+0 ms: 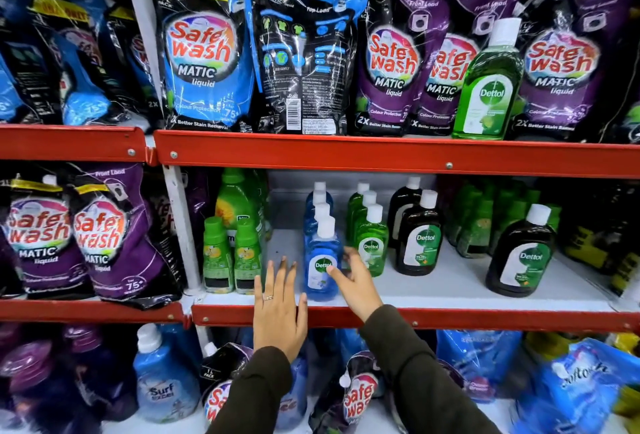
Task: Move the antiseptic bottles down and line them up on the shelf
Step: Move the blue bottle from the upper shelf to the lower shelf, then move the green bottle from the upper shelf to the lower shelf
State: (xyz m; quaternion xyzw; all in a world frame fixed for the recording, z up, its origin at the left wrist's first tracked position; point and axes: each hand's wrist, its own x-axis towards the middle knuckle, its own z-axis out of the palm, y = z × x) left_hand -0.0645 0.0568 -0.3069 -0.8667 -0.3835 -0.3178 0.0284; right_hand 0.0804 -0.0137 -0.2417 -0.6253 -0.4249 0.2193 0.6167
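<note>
**Hands flank blue antiseptic bottle on middle shelf**

A person in dark sleeves reaches into a store's middle shelf, where antiseptic bottles stand in files running front to back. The left hand, a ring on one finger, is flat and spread with its fingers pointing up, just left of the front blue bottle and holding nothing. The right hand is loosely spread on that bottle's right side, its thumb against the label; whether its fingers grip the bottle or merely rest beside it cannot be told. Three more blue bottles stand in a file behind the front one. To the right runs a file of green bottles, then two dark brown bottles, with another brown bottle standing well apart farther right. One tall green antiseptic bottle stands upright on the upper shelf, in front of purple detergent pouches. Small green-capped bottles stand at the left end of the middle shelf.
</note>
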